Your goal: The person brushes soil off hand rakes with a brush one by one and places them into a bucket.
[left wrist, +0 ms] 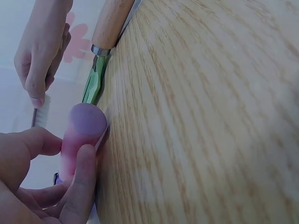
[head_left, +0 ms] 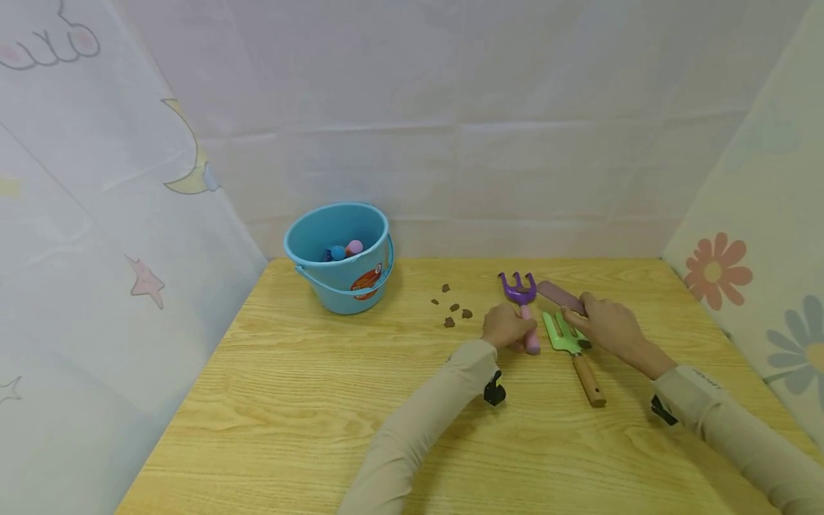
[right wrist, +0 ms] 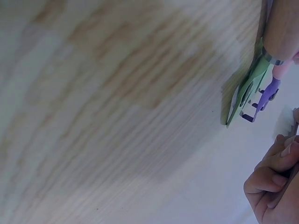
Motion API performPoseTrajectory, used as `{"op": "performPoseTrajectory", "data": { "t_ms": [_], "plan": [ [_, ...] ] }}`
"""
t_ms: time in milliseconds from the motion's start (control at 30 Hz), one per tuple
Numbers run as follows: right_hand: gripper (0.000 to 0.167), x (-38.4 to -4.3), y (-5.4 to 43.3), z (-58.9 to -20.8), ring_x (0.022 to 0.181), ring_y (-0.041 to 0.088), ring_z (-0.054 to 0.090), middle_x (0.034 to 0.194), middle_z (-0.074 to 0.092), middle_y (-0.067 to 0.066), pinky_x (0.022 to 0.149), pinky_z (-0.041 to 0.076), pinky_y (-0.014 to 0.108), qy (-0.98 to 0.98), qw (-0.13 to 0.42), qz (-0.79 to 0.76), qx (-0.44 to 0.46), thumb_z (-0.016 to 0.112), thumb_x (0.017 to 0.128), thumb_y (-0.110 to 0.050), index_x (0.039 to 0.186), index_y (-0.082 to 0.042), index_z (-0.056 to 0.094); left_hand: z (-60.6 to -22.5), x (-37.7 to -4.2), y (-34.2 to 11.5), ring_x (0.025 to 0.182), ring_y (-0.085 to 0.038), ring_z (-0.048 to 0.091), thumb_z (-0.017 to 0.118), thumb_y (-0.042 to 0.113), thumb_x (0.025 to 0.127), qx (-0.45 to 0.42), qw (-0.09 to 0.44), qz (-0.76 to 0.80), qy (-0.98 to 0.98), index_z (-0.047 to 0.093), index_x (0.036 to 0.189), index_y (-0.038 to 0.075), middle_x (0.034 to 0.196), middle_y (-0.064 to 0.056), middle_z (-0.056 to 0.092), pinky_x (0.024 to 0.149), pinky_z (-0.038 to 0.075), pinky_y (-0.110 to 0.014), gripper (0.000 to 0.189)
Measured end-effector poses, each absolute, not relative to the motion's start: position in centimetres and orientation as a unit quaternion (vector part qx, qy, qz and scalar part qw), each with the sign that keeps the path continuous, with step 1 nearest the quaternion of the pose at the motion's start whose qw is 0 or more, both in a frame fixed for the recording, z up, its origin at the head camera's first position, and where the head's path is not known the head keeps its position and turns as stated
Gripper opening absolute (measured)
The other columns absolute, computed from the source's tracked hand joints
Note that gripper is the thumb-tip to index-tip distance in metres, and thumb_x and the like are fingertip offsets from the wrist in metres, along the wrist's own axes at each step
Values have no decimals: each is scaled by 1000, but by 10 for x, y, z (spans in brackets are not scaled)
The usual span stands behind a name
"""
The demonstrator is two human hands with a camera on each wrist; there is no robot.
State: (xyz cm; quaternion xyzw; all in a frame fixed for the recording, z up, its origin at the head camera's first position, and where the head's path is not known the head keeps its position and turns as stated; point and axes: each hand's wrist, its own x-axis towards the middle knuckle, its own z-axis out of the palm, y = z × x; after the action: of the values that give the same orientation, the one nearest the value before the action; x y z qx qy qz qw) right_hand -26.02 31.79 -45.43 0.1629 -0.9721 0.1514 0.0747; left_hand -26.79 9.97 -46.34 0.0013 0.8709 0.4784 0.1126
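My left hand [head_left: 508, 326] pinches the pink handle of a purple three-pronged hand rake [head_left: 518, 292] on the table, with thumb and fingers on either side of the handle [left wrist: 77, 144]. My right hand [head_left: 608, 325] grips a mauve-backed brush [head_left: 558, 295], whose pale bristles [left wrist: 43, 112] show in the left wrist view. Between the two hands lies a green hand fork [head_left: 566, 343] with a wooden handle, a dark brown clump [head_left: 584, 344] by its tines. In the right wrist view, curled fingers [right wrist: 275, 172] wrap the brush, which is mostly out of frame.
Toward the back left of the wooden table [head_left: 309, 400] stands a light blue bucket [head_left: 341, 286] with its handle down. Blue and pink round ends [head_left: 355, 247] show inside it. Several small brown crumbs [head_left: 454, 307] lie between bucket and rake. Patterned sheets [head_left: 438, 143] surround the table.
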Motion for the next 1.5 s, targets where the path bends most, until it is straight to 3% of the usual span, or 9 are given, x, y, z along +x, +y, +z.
{"op": "performPoseTrajectory", "data": {
  "t_ms": [433,633,867,1200,1500],
  "plan": [
    [43,-259,313,-454,44,14,39,54,43,1,40,30,29,-971,82,149,168,51,101,-43,83,-3,51,-460,-269,92,46,-17,63,76,30,86,-13,109,493,863,63,63,10,52,-1,61,47,52,-27,33],
    [42,-260,313,-456,43,14,39,53,44,1,39,30,29,-970,85,149,170,51,101,-42,82,-3,51,-460,-271,92,43,-14,58,74,36,86,-21,103,462,880,61,69,10,63,-1,61,43,48,-25,34],
    [43,-258,313,-453,43,14,39,53,43,1,39,30,29,-971,83,144,174,52,101,-42,83,-3,51,-462,-275,91,39,-14,57,68,36,90,-23,104,451,886,61,69,10,64,-2,61,40,45,-25,35],
    [41,-258,311,-455,41,12,37,52,42,0,38,28,27,-968,95,146,180,54,100,-42,82,-5,51,-468,-274,84,54,-14,50,62,36,94,-3,78,431,899,55,65,12,66,-1,56,47,39,-25,38],
    [40,-257,309,-456,41,12,36,51,40,0,39,28,27,-969,86,142,183,56,100,-39,85,-2,51,-474,-276,80,55,-14,48,63,36,92,6,69,415,907,50,59,13,63,-1,54,49,36,-25,42]
  ]
}}
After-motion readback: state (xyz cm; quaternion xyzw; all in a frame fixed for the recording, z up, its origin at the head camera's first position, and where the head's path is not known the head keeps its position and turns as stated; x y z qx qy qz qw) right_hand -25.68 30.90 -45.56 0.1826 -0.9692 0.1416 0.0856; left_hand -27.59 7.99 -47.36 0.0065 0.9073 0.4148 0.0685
